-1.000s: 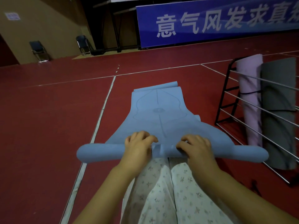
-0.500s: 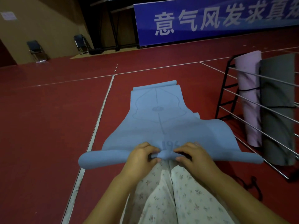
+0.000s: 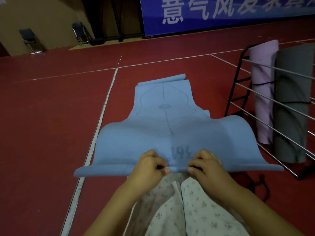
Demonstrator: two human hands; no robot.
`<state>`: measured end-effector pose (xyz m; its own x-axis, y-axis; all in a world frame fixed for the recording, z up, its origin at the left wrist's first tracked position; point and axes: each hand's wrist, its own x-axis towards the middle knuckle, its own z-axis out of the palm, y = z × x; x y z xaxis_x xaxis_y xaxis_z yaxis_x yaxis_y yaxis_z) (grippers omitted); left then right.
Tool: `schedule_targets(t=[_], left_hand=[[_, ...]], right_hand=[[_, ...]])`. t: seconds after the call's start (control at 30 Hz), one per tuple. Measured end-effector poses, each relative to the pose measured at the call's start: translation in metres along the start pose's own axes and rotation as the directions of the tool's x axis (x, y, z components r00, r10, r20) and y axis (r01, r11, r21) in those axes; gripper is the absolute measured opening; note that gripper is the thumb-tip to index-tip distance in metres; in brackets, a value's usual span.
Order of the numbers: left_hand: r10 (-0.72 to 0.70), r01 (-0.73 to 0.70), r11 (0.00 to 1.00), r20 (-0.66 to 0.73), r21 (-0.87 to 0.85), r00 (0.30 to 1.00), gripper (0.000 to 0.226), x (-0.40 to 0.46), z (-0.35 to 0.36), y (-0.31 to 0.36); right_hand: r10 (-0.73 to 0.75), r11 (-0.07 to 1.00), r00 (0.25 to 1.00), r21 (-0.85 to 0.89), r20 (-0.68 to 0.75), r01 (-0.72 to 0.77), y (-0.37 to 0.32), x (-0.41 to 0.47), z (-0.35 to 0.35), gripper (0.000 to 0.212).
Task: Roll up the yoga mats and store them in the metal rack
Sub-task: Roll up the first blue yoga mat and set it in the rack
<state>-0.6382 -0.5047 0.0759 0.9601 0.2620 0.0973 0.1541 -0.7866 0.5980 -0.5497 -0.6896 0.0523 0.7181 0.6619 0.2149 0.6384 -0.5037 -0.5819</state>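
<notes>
My left hand (image 3: pixel 150 165): pinching the blue yoga mat (image 3: pixel 163 133)'s rolled near edge.
My right hand (image 3: pixel 207 165): pinching it alongside.

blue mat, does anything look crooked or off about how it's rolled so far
The blue mat is rolled unevenly: the roll is thick left of the left hand but thins to a flat edge right of the right hand. Its far end is curled up too.
</notes>
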Motion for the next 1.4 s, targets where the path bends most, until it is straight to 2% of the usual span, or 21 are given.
schedule_targets(t=[0.07, 0.13, 0.23, 0.3, 0.37, 0.47, 0.57, 0.63, 0.7, 0.8, 0.9, 0.97, 1.03, 1.1, 1.17, 1.4], left_hand=[[-0.026, 0.026, 0.999, -0.002, 0.023, 1.0, 0.015, 0.004, 0.002, 0.0], [-0.022, 0.022, 0.997, 0.002, 0.077, 1.0, 0.017, 0.007, 0.004, 0.001], [-0.019, 0.027, 0.99, -0.054, 0.135, 0.998, 0.017, 0.01, 0.006, 0.003], [-0.033, 0.044, 0.993, -0.105, 0.106, 0.994, 0.019, 0.012, 0.006, 0.001], [-0.032, 0.042, 0.996, -0.121, 0.077, 0.992, 0.022, 0.014, 0.006, 0.001], [0.043, -0.027, 0.992, -0.133, 0.12, 0.99, 0.011, 0.015, 0.008, 0.001], [0.133, -0.113, 0.984, -0.151, 0.135, 0.979, 0.009, 0.015, 0.008, -0.009], [0.226, -0.197, 0.96, -0.139, 0.196, 0.964, 0.02, 0.013, 0.005, -0.017], [0.31, -0.277, 0.912, -0.065, 0.301, 0.949, 0.036, 0.011, 0.001, -0.021], [0.362, -0.327, 0.852, -0.007, 0.409, 0.932, 0.039, 0.013, 0.001, -0.018], [0.36, -0.323, 0.869, -0.032, 0.376, 0.932, 0.031, 0.018, 0.002, -0.018], [0.354, -0.315, 0.884, -0.055, 0.345, 0.934, 0.025, 0.018, 0.003, -0.02], [0.345, -0.306, 0.898, -0.074, 0.317, 0.936, 0.025, 0.018, 0.004, -0.021], [0.343, -0.304, 0.906, -0.088, 0.296, 0.935, 0.026, 0.019, 0.004, -0.022], [0.334, -0.299, 0.909, -0.079, 0.289, 0.939, 0.027, 0.02, 0.002, -0.022], [0.329, -0.314, 0.91, -0.01, 0.269, 0.944, 0.035, 0.03, -0.008, -0.022]], right_hand=[[0.012, 0.999, 0.998, -0.044, 0.054, -0.009, 0.001, 0.007, 0.0, 0.032], [0.004, 0.999, 0.996, -0.045, 0.093, 0.0, 0.004, 0.014, -0.002, 0.024], [-0.004, 1.0, 0.999, 0.019, 0.053, 0.003, 0.006, 0.019, -0.004, 0.011], [0.017, 0.995, 1.0, 0.094, 0.003, -0.017, 0.007, 0.021, -0.005, 0.006], [-0.001, 0.997, 1.0, 0.081, -0.014, 0.002, 0.007, 0.023, -0.003, 0.008], [-0.03, 1.0, 0.998, -0.006, -0.054, 0.029, 0.008, 0.025, 0.002, 0.007], [0.004, 1.0, 0.996, 0.024, -0.092, -0.002, 0.012, 0.026, 0.005, 0.008], [0.042, 0.998, 0.998, 0.057, -0.055, -0.038, 0.011, 0.031, 0.003, 0.011], [0.065, 0.996, 0.998, 0.057, -0.01, -0.064, 0.01, 0.036, 0.0, 0.009], [0.028, 0.997, 1.0, -0.066, -0.003, -0.028, 0.005, 0.038, -0.001, 0.012], [-0.198, 0.94, 0.968, -0.309, -0.153, 0.144, 0.006, 0.029, 0.006, 0.018], [-0.293, 0.877, 0.947, -0.432, -0.134, 0.21, 0.007, 0.02, 0.008, 0.014], [-0.316, 0.83, 0.944, -0.511, -0.098, 0.224, 0.007, 0.012, 0.004, 0.015], [-0.266, 0.802, 0.963, -0.561, -0.033, 0.202, 0.005, 0.007, 0.002, 0.04], [-0.241, 0.802, 0.97, -0.567, -0.023, 0.186, 0.004, 0.006, 0.003, 0.052], [-0.247, 0.892, 0.96, -0.416, -0.128, 0.175, 0.008, 0.011, 0.004, 0.036]])
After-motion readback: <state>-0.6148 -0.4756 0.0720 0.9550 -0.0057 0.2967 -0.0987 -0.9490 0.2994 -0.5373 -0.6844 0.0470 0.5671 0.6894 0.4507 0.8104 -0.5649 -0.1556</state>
